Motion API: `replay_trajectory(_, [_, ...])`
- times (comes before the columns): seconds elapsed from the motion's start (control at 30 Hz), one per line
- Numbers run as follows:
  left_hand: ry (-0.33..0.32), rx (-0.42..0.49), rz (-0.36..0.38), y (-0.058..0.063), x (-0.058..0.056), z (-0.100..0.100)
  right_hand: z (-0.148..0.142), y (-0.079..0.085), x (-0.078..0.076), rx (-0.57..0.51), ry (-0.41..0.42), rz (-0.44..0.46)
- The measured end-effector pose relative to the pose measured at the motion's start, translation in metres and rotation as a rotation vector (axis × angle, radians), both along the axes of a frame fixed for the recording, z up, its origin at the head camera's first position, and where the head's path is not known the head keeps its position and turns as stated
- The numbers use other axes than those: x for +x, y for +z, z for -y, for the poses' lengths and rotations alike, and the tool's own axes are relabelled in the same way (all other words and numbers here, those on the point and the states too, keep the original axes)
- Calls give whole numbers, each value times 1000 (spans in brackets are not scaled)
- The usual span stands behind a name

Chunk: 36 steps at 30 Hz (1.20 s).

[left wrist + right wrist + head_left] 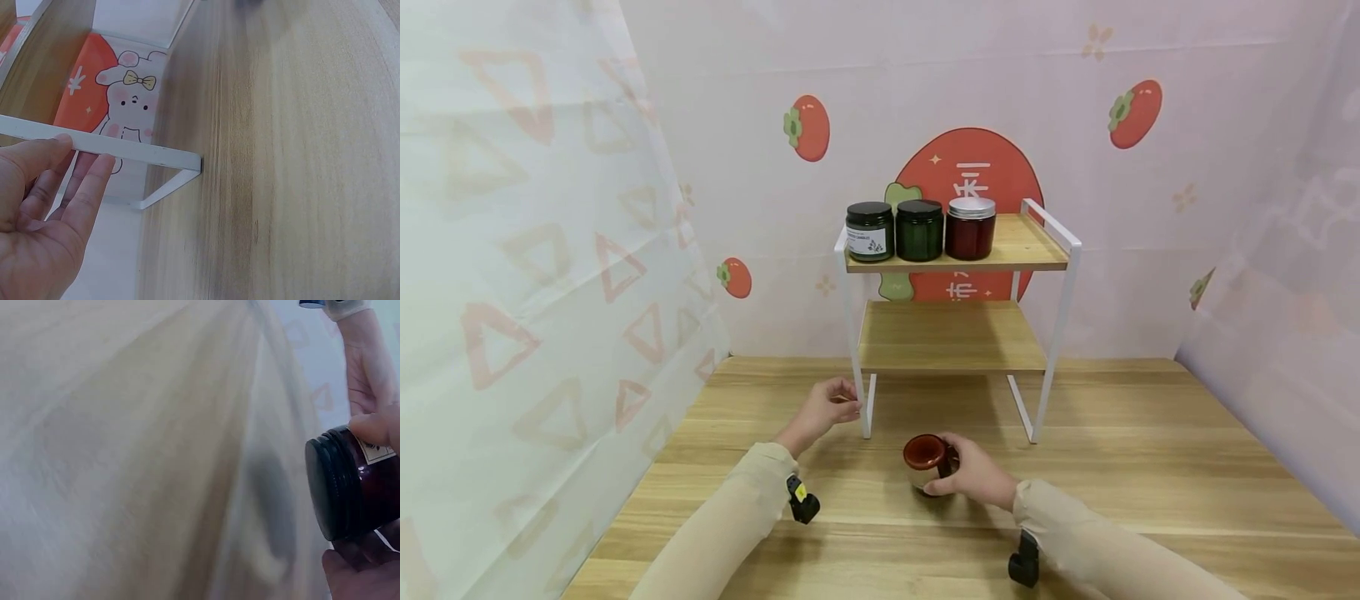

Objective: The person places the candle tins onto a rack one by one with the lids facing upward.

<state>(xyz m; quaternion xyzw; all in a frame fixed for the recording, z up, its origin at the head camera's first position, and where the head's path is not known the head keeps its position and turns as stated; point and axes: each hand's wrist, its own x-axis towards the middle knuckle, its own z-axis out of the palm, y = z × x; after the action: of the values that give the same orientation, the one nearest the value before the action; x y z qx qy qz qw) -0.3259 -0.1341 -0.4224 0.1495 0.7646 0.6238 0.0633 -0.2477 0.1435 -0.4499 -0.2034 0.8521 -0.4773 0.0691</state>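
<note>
My right hand (973,473) grips a dark red glass candle jar (923,468) low over the table, in front of the shelf. The jar is upside down: its red base faces up in the head view. In the right wrist view its black lid (320,487) points toward the tabletop, and a pale label shows by the thumb. My left hand (826,410) is at the near left leg (853,358) of the two-tier shelf. The left wrist view shows thumb and fingertips pinching that white metal bar (134,147) from both sides.
On the upper board (1037,246) stand a labelled green jar (869,242) with a black lid, another green jar (920,237) and a red jar (971,236) with a silver lid. The lower board (955,333) is bare wood. Printed cloth (700,167) hangs behind and beside the table (1150,467).
</note>
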Motion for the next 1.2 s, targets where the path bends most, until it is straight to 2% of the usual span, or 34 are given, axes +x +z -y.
replay_trajectory(0.27, [-1,1,-3,0,0,0,-17,25,-3,87,-22,-115])
replay_trajectory(0.53, [7,9,6,0,-1,0,-27,53,-4,27,-68,-93])
replay_trajectory(0.7, [13,6,9,-2,-2,0,-29,57,-4,-57,-94,-83])
replay_trajectory(0.97, [19,0,11,-1,-1,0,-28,54,-5,-138,-73,-42])
replay_trajectory(1.2, [1,-1,-1,-2,-1,1,-27,63,-2,-200,-38,-34])
